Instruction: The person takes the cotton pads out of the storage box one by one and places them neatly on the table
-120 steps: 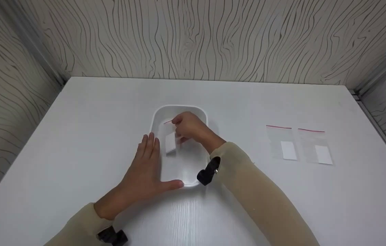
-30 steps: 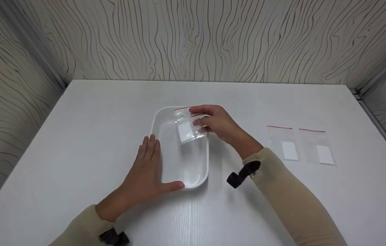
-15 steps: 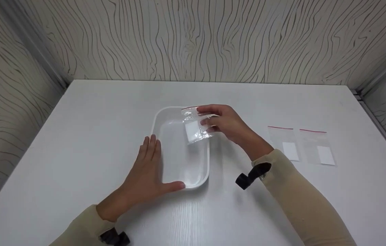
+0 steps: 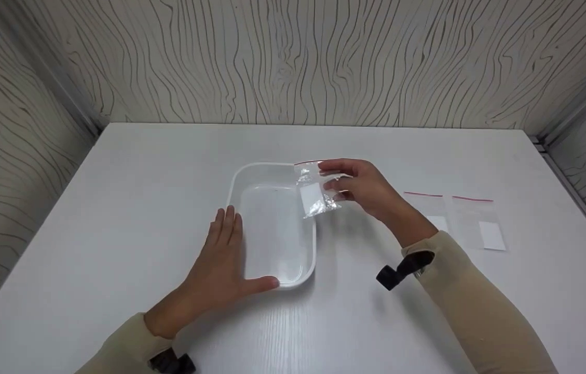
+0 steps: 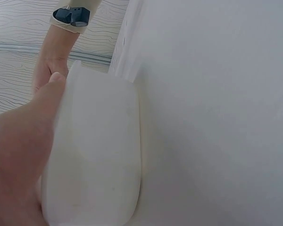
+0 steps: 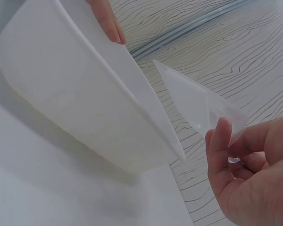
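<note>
A white rectangular plastic tub [image 4: 272,244] stands on the table. My left hand [image 4: 215,265] rests against its left side, fingers straight along the wall and thumb on the near rim. Above the tub's right rim, my right hand [image 4: 363,187] pinches a clear zip-lock bag [image 4: 316,195] with a red seal line and a white card inside. In the right wrist view the thumb and fingers hold the bag [image 6: 193,96] beside the tub wall [image 6: 75,89]. The left wrist view shows the tub's outer wall [image 5: 96,150] with my left hand [image 5: 21,146] on it.
Two more zip-lock bags with red seals and white cards lie on the right of the table: one bag [image 4: 422,205] partly behind my right forearm, another bag [image 4: 479,223] farther right. A wood-patterned wall [image 4: 293,62] closes off the white table's [image 4: 116,208] far edge.
My right hand has lifted the bag out of the tub and carried it rightward, now over the right rim. My left hand stays at the tub.
</note>
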`<state>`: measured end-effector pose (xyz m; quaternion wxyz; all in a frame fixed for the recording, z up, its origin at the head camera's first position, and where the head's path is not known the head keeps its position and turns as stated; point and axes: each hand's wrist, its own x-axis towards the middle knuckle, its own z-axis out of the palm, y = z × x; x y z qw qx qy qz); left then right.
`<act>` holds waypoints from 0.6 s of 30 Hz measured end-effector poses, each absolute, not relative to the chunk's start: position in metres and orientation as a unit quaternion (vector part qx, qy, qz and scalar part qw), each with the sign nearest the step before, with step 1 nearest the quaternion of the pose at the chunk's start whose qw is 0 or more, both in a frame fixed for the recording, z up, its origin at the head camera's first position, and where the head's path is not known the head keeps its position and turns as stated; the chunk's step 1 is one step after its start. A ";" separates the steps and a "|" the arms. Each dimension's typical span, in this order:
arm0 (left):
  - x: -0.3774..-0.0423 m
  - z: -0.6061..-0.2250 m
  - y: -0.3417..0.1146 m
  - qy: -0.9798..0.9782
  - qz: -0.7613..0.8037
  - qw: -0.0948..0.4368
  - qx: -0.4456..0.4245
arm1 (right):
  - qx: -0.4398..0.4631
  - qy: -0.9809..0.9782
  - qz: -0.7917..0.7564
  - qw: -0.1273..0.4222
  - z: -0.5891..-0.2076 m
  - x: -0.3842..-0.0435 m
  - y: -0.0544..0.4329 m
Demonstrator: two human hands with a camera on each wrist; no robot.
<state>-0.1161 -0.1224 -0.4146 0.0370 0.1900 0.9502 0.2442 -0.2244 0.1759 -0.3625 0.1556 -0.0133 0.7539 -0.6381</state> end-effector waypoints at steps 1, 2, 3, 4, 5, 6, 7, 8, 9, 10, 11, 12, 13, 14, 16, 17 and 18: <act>-0.116 -0.415 -0.122 0.950 0.243 0.037 0.190 | -0.013 0.752 -0.640 0.155 -0.362 -0.224 0.178; -0.116 -0.415 -0.122 0.950 0.244 0.037 0.190 | -0.012 0.752 -0.640 0.154 -0.362 -0.224 0.181; -0.116 -0.415 -0.122 0.950 0.245 0.035 0.191 | -0.013 0.753 -0.640 0.153 -0.362 -0.224 0.183; -0.116 -0.415 -0.123 0.950 0.244 0.036 0.191 | -0.014 0.753 -0.641 0.151 -0.361 -0.223 0.185; -0.116 -0.415 -0.123 0.951 0.242 0.037 0.191 | -0.014 0.753 -0.641 0.150 -0.361 -0.223 0.188; -0.115 -0.415 -0.123 0.951 0.240 0.040 0.191 | -0.013 0.753 -0.641 0.149 -0.361 -0.223 0.190; -0.115 -0.415 -0.123 0.951 0.240 0.040 0.192 | -0.011 0.754 -0.639 0.148 -0.360 -0.222 0.192; -0.115 -0.415 -0.123 0.951 0.239 0.039 0.193 | -0.010 0.757 -0.636 0.147 -0.359 -0.222 0.194; -0.115 -0.415 -0.123 0.951 0.238 0.040 0.193 | -0.008 0.760 -0.634 0.146 -0.358 -0.222 0.196; -0.115 -0.415 -0.123 0.951 0.239 0.040 0.192 | -0.006 0.762 -0.631 0.146 -0.357 -0.221 0.197; -0.115 -0.415 -0.123 0.951 0.239 0.039 0.192 | -0.004 0.765 -0.627 0.145 -0.357 -0.221 0.199; -0.115 -0.415 -0.123 0.951 0.240 0.038 0.192 | -0.002 0.767 -0.625 0.145 -0.356 -0.221 0.201; -0.115 -0.415 -0.123 0.951 0.241 0.037 0.192 | -0.002 0.769 -0.623 0.144 -0.355 -0.220 0.203; -0.115 -0.414 -0.123 0.951 0.242 0.039 0.190 | -0.002 0.769 -0.622 0.144 -0.354 -0.220 0.205; -0.115 -0.414 -0.123 0.951 0.243 0.039 0.189 | -0.002 0.769 -0.623 0.145 -0.353 -0.219 0.209; -0.115 -0.414 -0.123 0.951 0.242 0.040 0.189 | -0.003 0.769 -0.623 0.145 -0.353 -0.218 0.210; -0.115 -0.415 -0.123 0.951 0.243 0.040 0.189 | -0.003 0.769 -0.623 0.146 -0.353 -0.218 0.212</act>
